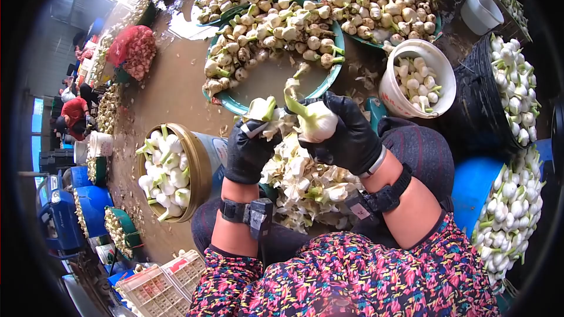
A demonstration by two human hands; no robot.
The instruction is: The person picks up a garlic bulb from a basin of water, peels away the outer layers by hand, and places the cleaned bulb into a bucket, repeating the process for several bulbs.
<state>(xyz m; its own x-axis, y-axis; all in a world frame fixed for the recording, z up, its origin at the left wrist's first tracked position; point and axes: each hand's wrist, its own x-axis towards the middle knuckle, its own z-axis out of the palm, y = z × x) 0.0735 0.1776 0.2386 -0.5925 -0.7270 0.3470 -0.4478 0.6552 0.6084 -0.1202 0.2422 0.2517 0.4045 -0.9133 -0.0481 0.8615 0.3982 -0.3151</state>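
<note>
Both my hands wear black gloves and are raised close together over a heap of loose garlic skins (311, 182) between my knees. My right hand (352, 135) grips a white garlic bulb (319, 122), its bent green stem pointing up and left. Beside it, my left hand (245, 149) is closed around another piece of garlic (260, 109) with a short green stem and ragged skin hanging off. A pale band (254, 129) crosses the left thumb. Just beyond my hands, a green-rimmed basin (234, 104) holds unpeeled, soil-stained bulbs around its far side.
A tan bucket (143, 170) of white bulbs stands at left, a white bucket (395, 97) of bulbs at right. Beyond it are a black tub (470, 88) and a blue tub (473, 191), both heaped with garlic. A person in red (74, 111) sits far left.
</note>
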